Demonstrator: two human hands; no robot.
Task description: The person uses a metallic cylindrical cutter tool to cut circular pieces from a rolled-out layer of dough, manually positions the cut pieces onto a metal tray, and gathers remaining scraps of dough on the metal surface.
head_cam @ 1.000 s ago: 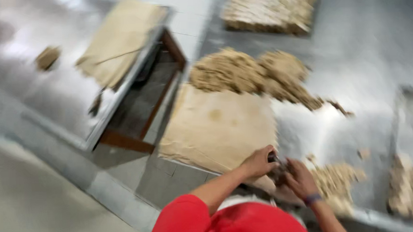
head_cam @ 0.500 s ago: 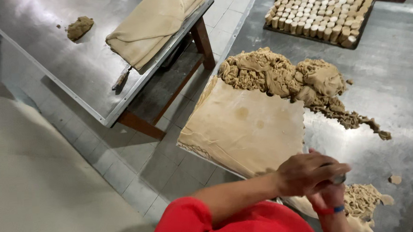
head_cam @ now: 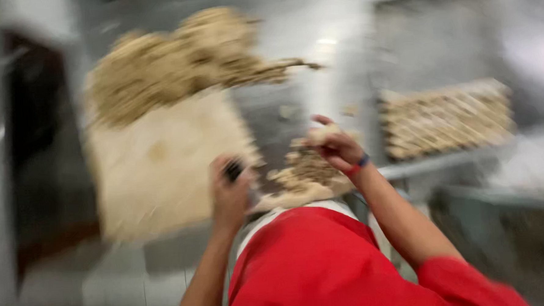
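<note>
The picture is blurry. A small pale lump of dough point(head_cam: 321, 134) sits in the fingers of the right hand point(head_cam: 339, 149), lifted a little above the table. Just under it lies a low, crumbly tan pile of dough point(head_cam: 303, 173) on the grey metal table. The left hand point(head_cam: 228, 194) is closed around a dark handle of a tool point(head_cam: 233, 169), right beside that pile.

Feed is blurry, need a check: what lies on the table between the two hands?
In the head view, a small pile of crumbly tan dough lies between the left hand and right hand, on the metal table.
</note>
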